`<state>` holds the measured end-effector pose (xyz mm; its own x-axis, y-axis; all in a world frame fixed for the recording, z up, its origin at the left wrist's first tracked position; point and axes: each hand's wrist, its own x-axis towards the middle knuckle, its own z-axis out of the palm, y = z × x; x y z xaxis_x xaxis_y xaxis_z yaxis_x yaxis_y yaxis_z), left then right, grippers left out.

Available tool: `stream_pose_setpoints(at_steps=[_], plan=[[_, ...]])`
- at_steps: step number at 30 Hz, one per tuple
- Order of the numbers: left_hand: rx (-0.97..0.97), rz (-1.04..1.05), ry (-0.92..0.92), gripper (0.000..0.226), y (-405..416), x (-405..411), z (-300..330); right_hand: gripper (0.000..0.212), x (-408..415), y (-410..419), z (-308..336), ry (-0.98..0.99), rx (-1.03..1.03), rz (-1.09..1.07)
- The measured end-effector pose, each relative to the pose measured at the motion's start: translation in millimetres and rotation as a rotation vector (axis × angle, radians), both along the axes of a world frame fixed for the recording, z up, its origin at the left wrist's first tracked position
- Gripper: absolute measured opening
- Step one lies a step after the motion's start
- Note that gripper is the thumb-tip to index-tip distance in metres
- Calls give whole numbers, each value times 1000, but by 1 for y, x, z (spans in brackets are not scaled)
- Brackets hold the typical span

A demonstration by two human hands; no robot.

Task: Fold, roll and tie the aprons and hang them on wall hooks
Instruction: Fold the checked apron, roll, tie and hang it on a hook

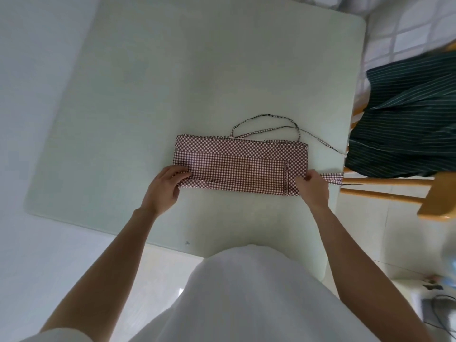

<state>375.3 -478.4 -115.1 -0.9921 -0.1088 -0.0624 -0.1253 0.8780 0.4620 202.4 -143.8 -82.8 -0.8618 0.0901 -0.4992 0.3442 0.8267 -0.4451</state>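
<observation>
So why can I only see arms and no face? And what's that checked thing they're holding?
The camera sits on the person's head and looks down, so you see what they see: their own two arms, their white clothes, and a pale table in front of them. There is no robot here, just bare hands.

The checked thing is an apron, red and white, folded into a long strip that lies flat on the table. Its thin strings loop out behind it.

The left hand grips the strip's left end, with its fingers curled round the cloth. The right hand pinches the right end, beside a strap that sticks out over the table's edge.

To the right, a dark striped cloth, maybe another apron, is draped over a wooden chair.
</observation>
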Motion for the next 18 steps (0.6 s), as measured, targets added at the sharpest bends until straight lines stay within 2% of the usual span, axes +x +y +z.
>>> stream_pose_setpoints(at_steps=[3,7,13,15,18], plan=[[7,-18,-11,59,1,1,0,36,-5,-5,0,90,38,-21],[-3,-30,-37,66,3,1,0,24,-10,-3,-3,249,126,-4],[-8,-1,-74,70,15,1,4,28,-18,-2,-13,193,256,9],[71,66,-2,59,13,-4,9,31,-15,-6,-13,260,281,0],[163,299,92,46,5,-26,15,31,3,-20,-8,492,247,33]])
